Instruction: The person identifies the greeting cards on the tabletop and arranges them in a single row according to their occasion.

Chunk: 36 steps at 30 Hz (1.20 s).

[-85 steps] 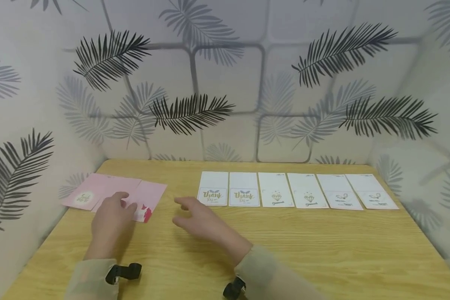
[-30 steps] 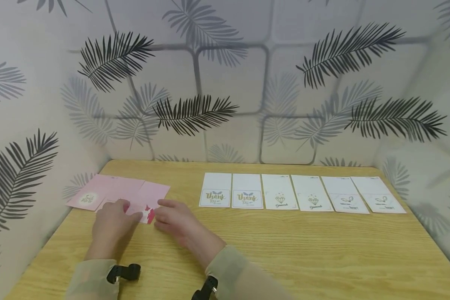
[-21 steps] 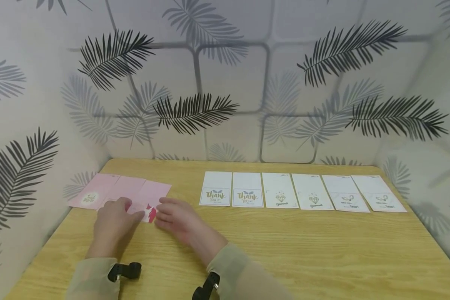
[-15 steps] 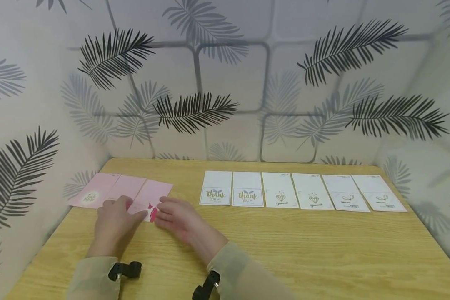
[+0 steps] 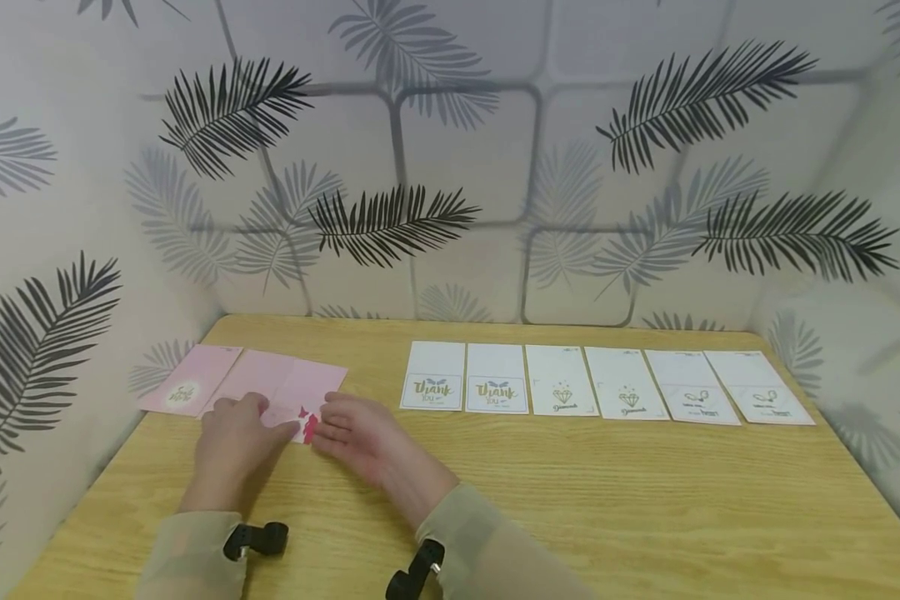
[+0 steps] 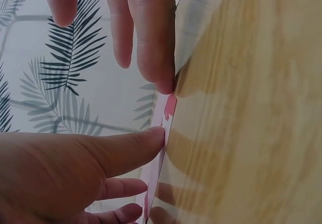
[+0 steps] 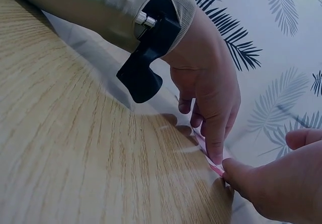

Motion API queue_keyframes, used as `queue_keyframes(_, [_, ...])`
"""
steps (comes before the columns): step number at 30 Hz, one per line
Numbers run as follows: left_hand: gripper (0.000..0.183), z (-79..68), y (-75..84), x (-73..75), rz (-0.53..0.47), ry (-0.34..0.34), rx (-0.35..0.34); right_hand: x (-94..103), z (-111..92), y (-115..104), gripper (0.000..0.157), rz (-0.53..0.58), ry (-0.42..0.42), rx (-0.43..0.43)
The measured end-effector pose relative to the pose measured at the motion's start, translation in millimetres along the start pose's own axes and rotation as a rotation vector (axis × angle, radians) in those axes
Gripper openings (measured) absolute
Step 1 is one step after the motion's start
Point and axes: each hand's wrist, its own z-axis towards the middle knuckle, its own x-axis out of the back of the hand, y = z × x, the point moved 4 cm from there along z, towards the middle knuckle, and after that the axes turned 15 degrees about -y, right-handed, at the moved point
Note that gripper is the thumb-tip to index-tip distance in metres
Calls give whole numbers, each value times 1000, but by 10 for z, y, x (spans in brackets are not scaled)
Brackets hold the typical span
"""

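Three pink cards lie in a row at the table's left. On the rightmost pink card (image 5: 311, 383), which has a red-and-white printed corner, my left hand (image 5: 236, 437) rests its thumb near the lower edge, its fingers spread over this card and the middle pink card (image 5: 258, 371). Part of both cards is hidden beneath it. My right hand (image 5: 367, 442) lies with extended fingers beside the rightmost card, fingertips at its right edge. In the left wrist view, the left thumb (image 6: 136, 151) touches the card's surface. The left pink card (image 5: 191, 383) bears a pale printed circle and lies untouched.
Several white cards stand in a row to the right, among them a "thank you" card (image 5: 432, 379) and a diamond card (image 5: 562, 383). All lie flat on the wooden table (image 5: 570, 508). A leaf-patterned backdrop (image 5: 465, 267) rises behind the table.
My right hand has come left to the rightmost pink card's edge. The left hand has shifted slightly right with the middle and right pink cards, and a narrow gap now shows beside the left card.
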Motion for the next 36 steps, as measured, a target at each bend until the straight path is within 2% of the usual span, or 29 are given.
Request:
queue_keyframes(13, [76, -53, 65, 2, -7, 17, -15, -61, -32, -25, 64, 82, 31, 3])
queue_keyframes(17, [77, -58, 82, 10, -2, 15, -16, -66, -33, -31, 58, 91, 37, 10])
queue_keyframes(28, [77, -51, 76, -31, -3, 1, 22, -16, -11, -2, 60, 144, 23, 0])
queue_keyframes(33, [74, -34, 130, -48, -27, 10, 35, 13, -9, -5, 60, 176, 32, 5])
queue_keyframes(36, [75, -39, 172, -37, -20, 0, 67, 22, -13, -11, 60, 182, 40, -2])
